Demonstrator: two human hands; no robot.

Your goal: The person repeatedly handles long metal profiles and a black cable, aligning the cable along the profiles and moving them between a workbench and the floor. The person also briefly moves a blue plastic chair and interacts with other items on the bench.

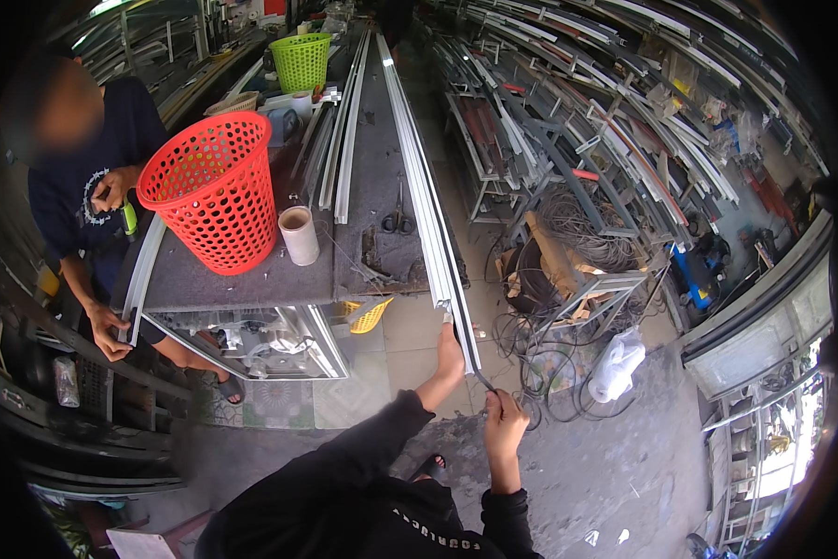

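We stand at the near end of a long white aluminium profile point(428, 200) that lies along the right edge of the grey workbench point(372, 186) and juts out past its corner toward us. Our left hand point(450, 352) steadies that free end from below, fingers and thumb pressed against the underside of the profile, closed on it as far as we can see. Just below and to the right of that hold, our right hand point(505, 424) is shut on a thin dark strip point(482, 380), which looks like a rubber seal; it runs up from our fist to the very tip of the profile, where it appears to enter the groove.

Judging from how things lie, the work is at its start: only the first bit of the strip seems to meet the end of the profile, and the whole run away from our grip, up the bench, shows no dark line we can make out. Whether any of it is already seated is too small to tell.

Farther from our hands, on the bench, stand a red basket point(216, 191), a cardboard roll point(299, 235) and a pair of scissors point(398, 222). Across the bench a co-worker holds another white profile point(144, 270). Loose dark cable point(549, 345) lies on the floor to the right of our grip.
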